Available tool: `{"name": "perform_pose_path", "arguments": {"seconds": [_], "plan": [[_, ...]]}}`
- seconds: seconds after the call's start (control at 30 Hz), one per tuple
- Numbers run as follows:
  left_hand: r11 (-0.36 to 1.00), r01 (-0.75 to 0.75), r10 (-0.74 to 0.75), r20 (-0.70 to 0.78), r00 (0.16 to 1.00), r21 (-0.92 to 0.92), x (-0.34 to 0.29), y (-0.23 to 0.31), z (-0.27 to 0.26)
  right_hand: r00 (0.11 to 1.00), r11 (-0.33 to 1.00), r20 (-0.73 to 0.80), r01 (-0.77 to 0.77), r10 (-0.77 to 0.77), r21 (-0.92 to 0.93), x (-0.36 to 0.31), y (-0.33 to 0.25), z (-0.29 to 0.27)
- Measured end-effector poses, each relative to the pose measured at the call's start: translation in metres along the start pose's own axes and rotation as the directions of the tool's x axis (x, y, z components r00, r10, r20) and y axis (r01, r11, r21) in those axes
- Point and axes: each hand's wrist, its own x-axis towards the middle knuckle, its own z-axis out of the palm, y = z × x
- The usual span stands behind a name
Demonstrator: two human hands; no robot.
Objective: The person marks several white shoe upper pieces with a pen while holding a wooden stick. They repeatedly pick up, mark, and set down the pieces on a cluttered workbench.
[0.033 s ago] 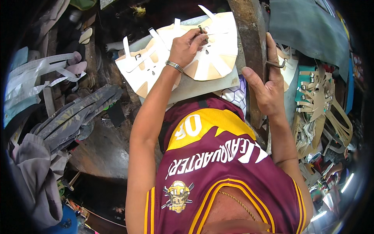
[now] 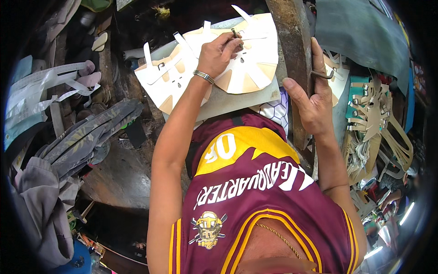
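My left hand (image 2: 220,54) is closed in a pinch on a short dark metal punch (image 2: 235,34), which stands on a white sandal upper (image 2: 251,68) with cut-out wedges and straps. A second white upper (image 2: 169,82), with a small buckle, lies to its left. Both rest on a grey slab (image 2: 237,103) over my lap. My right hand (image 2: 315,102) lies along a wooden beam (image 2: 294,50), thumb and fingers stretched apart. A bent metal rod (image 2: 325,76) crosses in front of its fingers; whether it is fixed to the beam I cannot tell.
At the right hang several beige strap pieces with buckles (image 2: 372,109), below a grey-green sheet (image 2: 360,36). Another white upper (image 2: 338,77) shows beyond my right hand. On the left lie clear plastic strips (image 2: 45,82) and a patterned grey cloth (image 2: 91,137).
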Motion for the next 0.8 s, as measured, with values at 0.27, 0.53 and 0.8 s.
{"name": "perform_pose_path", "arguments": {"seconds": [0.27,0.53,0.8], "plan": [[0.999,-0.036,0.036,0.017,0.999,-0.006,0.001,-0.005,0.000,1.000,0.999,0.018,0.013,-0.012,-0.037,-0.003,-0.002,0.003],[0.997,-0.059,0.058,0.037,0.998,0.040,-0.001,-0.007,0.000,0.999,0.996,0.040,0.026,-0.023,-0.087,-0.005,-0.006,0.002],[0.996,-0.072,0.070,0.042,0.997,0.055,-0.001,-0.009,0.001,0.998,0.993,0.056,0.027,-0.021,-0.111,-0.006,-0.009,0.004]]}}
